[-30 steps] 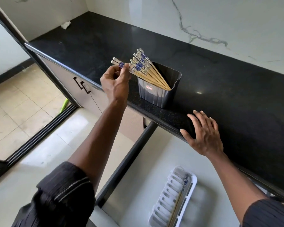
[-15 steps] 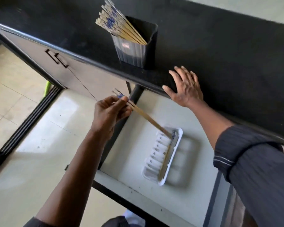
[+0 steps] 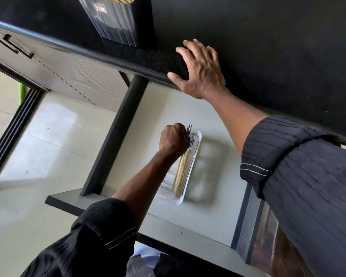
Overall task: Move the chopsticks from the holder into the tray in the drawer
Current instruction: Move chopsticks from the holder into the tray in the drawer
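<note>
Head view: left hand [image 3: 174,139] fisted around chopsticks [image 3: 181,172] over tray [image 3: 190,176]; right hand [image 3: 200,70] open-palmed on countertop [image 3: 278,47].

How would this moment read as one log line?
left hand: lowering wooden chopsticks into white plastic tray | right hand: flat on black stone countertop

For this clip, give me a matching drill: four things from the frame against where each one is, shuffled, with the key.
Things:
1. left hand
2. right hand
3. holder
4. white tray

Places:
A. flat on the countertop edge
B. on the drawer floor
C. standing on the black countertop
D. over the tray, closed on chopsticks

Pairs: 1-D, 2-A, 3-C, 4-B
</note>
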